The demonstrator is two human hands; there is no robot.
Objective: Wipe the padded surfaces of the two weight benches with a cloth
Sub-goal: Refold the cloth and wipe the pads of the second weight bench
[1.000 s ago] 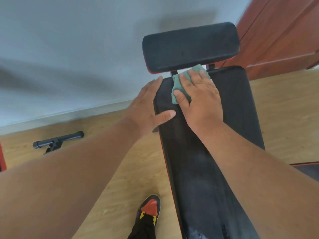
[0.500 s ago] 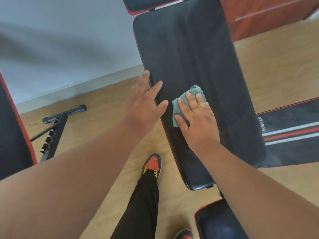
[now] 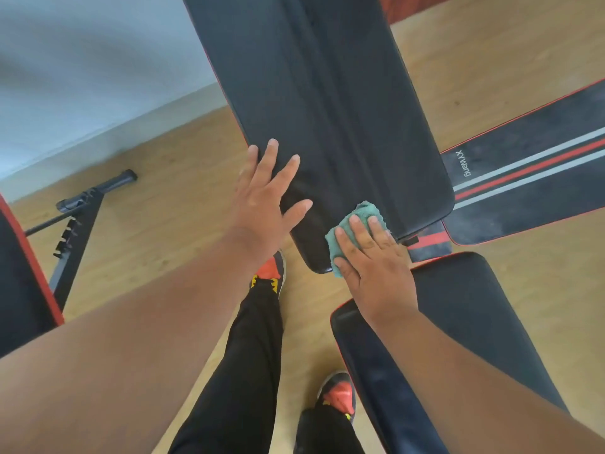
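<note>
A long black back pad (image 3: 327,103) of a weight bench runs from the top of the view down to the middle. My right hand (image 3: 376,270) presses a green cloth (image 3: 357,221) flat on the pad's near end, at its lower edge. My left hand (image 3: 265,204) rests flat on the pad's left edge with fingers spread, holding nothing. The bench's black seat pad (image 3: 465,316) lies below, partly hidden by my right forearm. A second black pad with red trim (image 3: 19,283) shows at the far left edge.
A black and red striped mat (image 3: 537,172) lies on the wooden floor (image 3: 170,224) to the right. A black metal bench frame (image 3: 75,231) stands at the left near the white wall (image 3: 82,77). My legs and red-black shoes (image 3: 268,273) stand beside the bench.
My right hand has slid the cloth from the top of the back pad down to its near end. My left hand followed along the left edge, and the view tilted downward.
</note>
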